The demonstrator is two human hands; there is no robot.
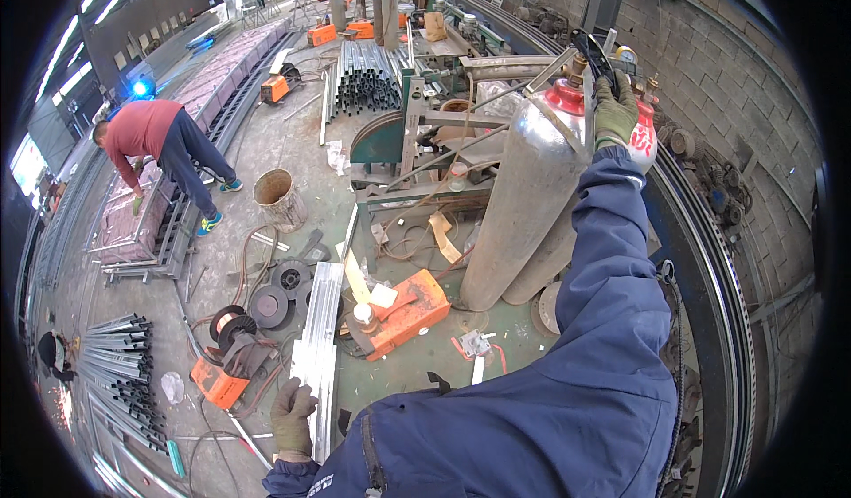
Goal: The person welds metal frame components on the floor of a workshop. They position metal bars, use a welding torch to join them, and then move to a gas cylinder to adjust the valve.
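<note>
My right hand [616, 112], in an olive work glove, is raised at the top of a silver gas cylinder [530, 196] with a red shoulder. Its fingers are closed round a black wrench-like tool [592, 53] beside the brass valve [576, 70]; the tool's exact kind is unclear. A second red-topped cylinder [644, 139] stands behind my wrist, and a pressure gauge [626, 54] shows just past the hand. Low down, my left hand [293, 416], also gloved, hangs with loosely bent fingers and nothing visible in them. Beside it lie long silver metal profiles [321, 321].
An orange welding machine [408, 313] sits near the cylinder's base. Wire spools [273, 306], a rusty bucket [278, 198] and loose cables lie leftward. A person in a red top [146, 134] bends over a wrapped stack. Steel tubes [363, 77] lie farther off; a block wall [709, 72] runs along the right.
</note>
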